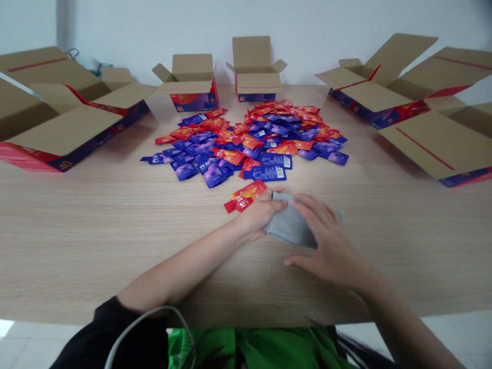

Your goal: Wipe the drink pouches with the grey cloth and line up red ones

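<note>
A folded grey cloth is held at its left end by my left hand, thumb on top. My right hand reaches over the cloth from the right, slightly blurred. Its fingers are spread and the thumb stands apart; whether the fingertips touch the cloth I cannot tell. Just beyond my left wrist is a red sachet with orange fruit printed on it, partly covered by that hand. Past it lies a heap of red and purple sachets, with two purple ones showing their barcoded backs nearest me.
Several cardboard boxes with raised flaps surround the heap: a large one on the left, two smaller at the back, others on the right. The wooden table ends near my body. A pale cable crosses my left sleeve.
</note>
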A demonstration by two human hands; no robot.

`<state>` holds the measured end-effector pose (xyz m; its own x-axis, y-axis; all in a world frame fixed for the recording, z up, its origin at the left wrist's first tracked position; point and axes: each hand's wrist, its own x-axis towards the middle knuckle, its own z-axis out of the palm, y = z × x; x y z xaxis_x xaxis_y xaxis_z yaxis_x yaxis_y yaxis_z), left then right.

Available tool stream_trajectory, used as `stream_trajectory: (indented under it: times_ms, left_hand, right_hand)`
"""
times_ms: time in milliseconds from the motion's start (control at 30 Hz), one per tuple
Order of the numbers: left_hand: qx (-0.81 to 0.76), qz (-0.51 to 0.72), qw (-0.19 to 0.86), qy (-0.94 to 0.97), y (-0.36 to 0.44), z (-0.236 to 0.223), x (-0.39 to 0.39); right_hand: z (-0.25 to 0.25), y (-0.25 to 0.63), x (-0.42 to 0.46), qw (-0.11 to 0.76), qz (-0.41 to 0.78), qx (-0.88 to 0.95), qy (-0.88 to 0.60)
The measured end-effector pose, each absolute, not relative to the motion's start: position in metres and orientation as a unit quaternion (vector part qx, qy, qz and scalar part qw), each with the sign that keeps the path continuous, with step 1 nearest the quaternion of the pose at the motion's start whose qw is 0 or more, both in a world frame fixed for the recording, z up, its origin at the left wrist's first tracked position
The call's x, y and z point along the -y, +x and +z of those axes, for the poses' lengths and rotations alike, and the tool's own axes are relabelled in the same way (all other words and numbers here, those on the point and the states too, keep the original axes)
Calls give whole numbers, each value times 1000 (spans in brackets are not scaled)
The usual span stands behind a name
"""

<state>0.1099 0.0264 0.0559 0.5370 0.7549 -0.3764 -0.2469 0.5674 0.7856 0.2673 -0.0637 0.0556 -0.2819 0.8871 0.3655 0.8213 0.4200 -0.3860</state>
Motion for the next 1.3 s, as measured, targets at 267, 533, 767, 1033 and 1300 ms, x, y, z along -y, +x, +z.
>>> stream_trajectory:
  times_ms: [267,533,767,1033,1300]
  left_hand:
    - [-293,249,615,689,53,59,-22]
    - [-412,113,69,902,-30,10,-21]
    - [-431,68,20,900,-24,-1,-15]
    - [-358,65,14,932,-9,-2,4]
    - [-381,72,72,919,-4,9,-1]
  right_hand:
    - [26,272,29,288,162,755,-567]
    - [49,235,-25,397,15,662,-635]
    - [11,161,-34,113,5,828,-549]
    - [13,179,-19,118,-5,807,-579]
    - [8,184,-16,153,9,794,-588]
